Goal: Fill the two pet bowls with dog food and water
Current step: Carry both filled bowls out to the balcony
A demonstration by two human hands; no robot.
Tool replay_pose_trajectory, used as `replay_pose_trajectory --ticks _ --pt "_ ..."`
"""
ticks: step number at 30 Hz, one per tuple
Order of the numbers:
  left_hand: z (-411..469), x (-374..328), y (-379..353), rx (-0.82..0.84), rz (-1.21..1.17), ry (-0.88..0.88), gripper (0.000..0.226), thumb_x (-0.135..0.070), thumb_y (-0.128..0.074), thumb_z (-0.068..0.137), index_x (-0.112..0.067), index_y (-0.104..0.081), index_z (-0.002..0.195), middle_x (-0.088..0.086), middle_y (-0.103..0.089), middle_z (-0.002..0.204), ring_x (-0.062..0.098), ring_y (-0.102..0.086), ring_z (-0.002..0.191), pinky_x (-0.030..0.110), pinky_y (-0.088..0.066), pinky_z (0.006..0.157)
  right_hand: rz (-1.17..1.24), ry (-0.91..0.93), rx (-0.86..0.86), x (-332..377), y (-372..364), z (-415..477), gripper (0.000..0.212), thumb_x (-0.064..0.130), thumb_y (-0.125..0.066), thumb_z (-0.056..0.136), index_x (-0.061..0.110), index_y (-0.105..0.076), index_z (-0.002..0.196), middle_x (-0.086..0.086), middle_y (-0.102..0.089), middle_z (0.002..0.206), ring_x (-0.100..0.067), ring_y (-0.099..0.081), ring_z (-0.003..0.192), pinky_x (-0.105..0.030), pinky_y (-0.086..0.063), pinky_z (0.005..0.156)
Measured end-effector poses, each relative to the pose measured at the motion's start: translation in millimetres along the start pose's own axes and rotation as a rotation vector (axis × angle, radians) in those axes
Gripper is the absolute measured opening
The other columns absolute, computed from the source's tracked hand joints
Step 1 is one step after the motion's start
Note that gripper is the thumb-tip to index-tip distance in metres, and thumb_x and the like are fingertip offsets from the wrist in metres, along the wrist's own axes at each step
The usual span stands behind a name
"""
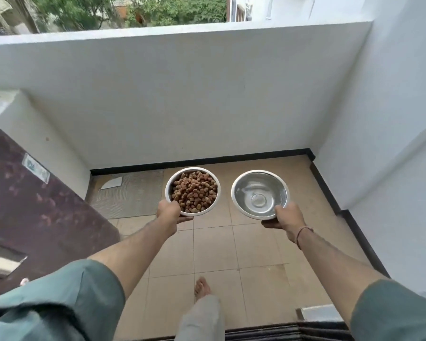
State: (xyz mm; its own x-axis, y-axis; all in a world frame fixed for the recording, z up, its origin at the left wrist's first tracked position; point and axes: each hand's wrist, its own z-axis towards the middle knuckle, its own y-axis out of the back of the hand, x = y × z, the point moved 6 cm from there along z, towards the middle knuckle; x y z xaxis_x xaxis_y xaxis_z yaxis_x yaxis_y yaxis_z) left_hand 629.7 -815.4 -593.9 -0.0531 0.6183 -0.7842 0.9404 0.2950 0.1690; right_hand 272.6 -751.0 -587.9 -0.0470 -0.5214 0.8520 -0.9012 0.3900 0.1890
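Sleeves (67, 299) rolled, left grip (169, 212) clasps the food bowl (218, 193), right grip (287, 217) the water bowl (241, 190).

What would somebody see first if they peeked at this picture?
Two round metal bowls, held out side by side over the tiled floor. The left hand grips the food bowl, heaped with brown dog food; the right hand grips the shiny bowl, where I cannot tell water from bare steel.
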Motion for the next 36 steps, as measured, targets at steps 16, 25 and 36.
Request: replay_pose_trajectory --ticks 16,25,36 --pt "190.2 -100.6 -103.9 0.005 0.06 0.109 0.028 0.004 -0.034 0.101 -0.008 -0.05 0.121 0.021 -0.062 0.116 0.039 -0.074 0.069 0.044 -0.064 0.055 0.069 -0.115 0.022 55.2 -81.7 235.5 0.053 -0.008 -0.042 0.081 0.007 -0.05 0.131 -0.027 -0.062 0.123 -0.045 -0.076 0.072 -0.052 -0.064 0.063" --pt "296.7 -92.5 -177.4 -0.042 0.079 0.219 0.025 0.001 -0.034 0.103 -0.01 -0.048 0.121 0.02 -0.062 0.117 0.04 -0.072 0.068 0.043 -0.061 0.044 -0.07 -0.172 0.062 53.9 -103.4 373.6 0.046 -0.013 -0.041 0.09 0.013 -0.042 0.127 -0.019 -0.058 0.123 -0.036 -0.078 0.075 -0.051 -0.065 0.066" --pt "449.5 -21.2 -267.4 -0.041 0.126 0.295 0.023 -0.002 -0.039 0.105 -0.017 -0.048 0.119 0.001 -0.06 0.097 0.027 -0.069 0.074 0.046 -0.063 0.053 -0.119 -0.28 0.059 -41.4 -140.7 537.0 0.045 -0.013 -0.047 0.093 0.02 -0.043 0.122 -0.015 -0.053 0.131 -0.036 -0.074 0.091 -0.042 -0.065 0.061"
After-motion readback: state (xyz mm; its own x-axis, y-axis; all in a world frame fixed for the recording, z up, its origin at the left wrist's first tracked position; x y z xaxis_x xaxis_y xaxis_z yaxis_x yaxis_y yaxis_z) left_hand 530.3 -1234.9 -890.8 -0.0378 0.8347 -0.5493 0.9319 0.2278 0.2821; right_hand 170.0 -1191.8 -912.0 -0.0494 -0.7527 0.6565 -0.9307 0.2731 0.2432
